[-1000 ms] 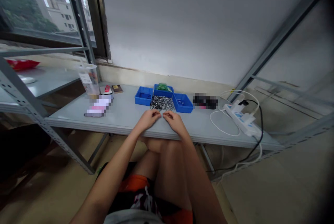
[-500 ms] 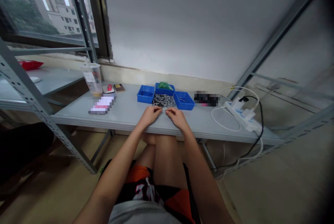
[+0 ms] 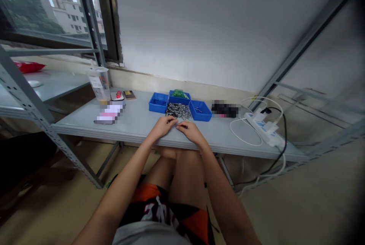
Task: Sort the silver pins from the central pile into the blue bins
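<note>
My left hand (image 3: 164,126) and my right hand (image 3: 188,129) rest close together at the front of the grey table (image 3: 137,123). The fingers of both are pinched, their tips nearly touching; anything between them is too small to make out. Just beyond lies a pile of small metal pieces (image 3: 179,111). Around the pile stand a left blue tray (image 3: 158,102), a right blue tray (image 3: 200,110) with a few thin pieces in it, and a back blue tray (image 3: 179,99) holding a green packet (image 3: 179,93).
At the left are a plastic cup (image 3: 98,85), a blurred phone (image 3: 110,113), a red item on a pale dish (image 3: 117,96) and a small dark box (image 3: 129,94). To the right lie a pixelated dark object (image 3: 225,108) and a white power strip (image 3: 265,129) with cables.
My right hand has moved slightly left, bringing its fingertips nearer to my left hand's. The camera view has shifted a little.
</note>
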A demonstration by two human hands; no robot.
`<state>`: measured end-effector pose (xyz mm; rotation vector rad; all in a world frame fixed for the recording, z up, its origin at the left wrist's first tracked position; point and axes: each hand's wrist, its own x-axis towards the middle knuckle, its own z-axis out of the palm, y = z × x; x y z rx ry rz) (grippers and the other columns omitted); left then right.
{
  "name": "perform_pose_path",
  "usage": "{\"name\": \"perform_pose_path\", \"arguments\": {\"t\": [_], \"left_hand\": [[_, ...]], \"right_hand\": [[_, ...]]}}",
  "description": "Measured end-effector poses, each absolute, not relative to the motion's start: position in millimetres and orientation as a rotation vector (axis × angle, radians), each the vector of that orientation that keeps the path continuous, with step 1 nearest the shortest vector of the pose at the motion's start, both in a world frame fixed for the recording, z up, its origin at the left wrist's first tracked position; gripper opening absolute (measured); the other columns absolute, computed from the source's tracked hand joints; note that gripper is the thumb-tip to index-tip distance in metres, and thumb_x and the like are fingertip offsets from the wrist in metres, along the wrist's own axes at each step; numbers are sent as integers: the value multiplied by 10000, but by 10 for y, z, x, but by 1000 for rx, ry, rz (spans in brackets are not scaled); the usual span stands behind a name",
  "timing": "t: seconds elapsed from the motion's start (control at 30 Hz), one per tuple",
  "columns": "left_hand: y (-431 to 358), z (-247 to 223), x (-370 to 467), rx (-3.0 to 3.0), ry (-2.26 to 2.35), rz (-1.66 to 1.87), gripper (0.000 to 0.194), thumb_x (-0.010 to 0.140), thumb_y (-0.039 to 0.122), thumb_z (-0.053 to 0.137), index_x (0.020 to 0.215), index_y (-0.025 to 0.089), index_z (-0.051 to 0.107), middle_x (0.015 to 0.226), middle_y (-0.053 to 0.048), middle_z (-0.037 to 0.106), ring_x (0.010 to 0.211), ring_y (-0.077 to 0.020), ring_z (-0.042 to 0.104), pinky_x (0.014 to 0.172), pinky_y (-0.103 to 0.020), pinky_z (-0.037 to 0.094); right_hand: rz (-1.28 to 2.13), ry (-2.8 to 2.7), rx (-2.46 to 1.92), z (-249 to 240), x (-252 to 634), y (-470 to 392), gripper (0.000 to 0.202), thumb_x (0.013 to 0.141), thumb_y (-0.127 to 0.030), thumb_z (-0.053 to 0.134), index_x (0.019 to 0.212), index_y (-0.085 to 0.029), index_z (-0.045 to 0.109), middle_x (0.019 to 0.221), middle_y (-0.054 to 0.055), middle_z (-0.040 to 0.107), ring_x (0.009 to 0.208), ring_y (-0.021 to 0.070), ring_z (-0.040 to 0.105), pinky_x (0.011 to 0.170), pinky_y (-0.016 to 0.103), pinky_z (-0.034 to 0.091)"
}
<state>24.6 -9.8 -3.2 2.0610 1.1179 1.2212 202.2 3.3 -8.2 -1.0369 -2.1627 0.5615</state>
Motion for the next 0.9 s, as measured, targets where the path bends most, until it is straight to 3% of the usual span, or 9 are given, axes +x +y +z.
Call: {"name": "perform_pose_path", "arguments": {"t": [0.17, 0.47, 0.9], "left_hand": [[-58, -75, 258, 2006, 1125, 1232, 257, 818, 322, 553, 940, 137, 681, 971, -75, 699, 888, -196, 614, 796, -275, 446], [-88, -66, 264, 1977, 1189, 1298, 182, 815, 313, 539, 834, 143, 599, 811, -32, 653, 765, -153, 589, 726, -253, 461], [-91, -58, 248, 2055, 1165, 1173, 223, 800, 326, 564, 861, 146, 679, 836, -39, 692, 760, -171, 595, 712, -259, 440]], "right_hand": [[560, -2072, -1040, -76, 2021, 21, 194, 828, -317, 542, 867, -203, 693, 864, 34, 685, 798, 184, 592, 751, 297, 422], [610, -1973, -1044, -60, 2026, -13, 256, 845, -384, 498, 894, -201, 669, 859, 30, 679, 779, 175, 584, 737, 287, 426], [622, -2022, -1036, -66, 2043, -10, 209, 844, -346, 505, 858, -192, 645, 788, 15, 655, 723, 158, 560, 686, 259, 409]]}}
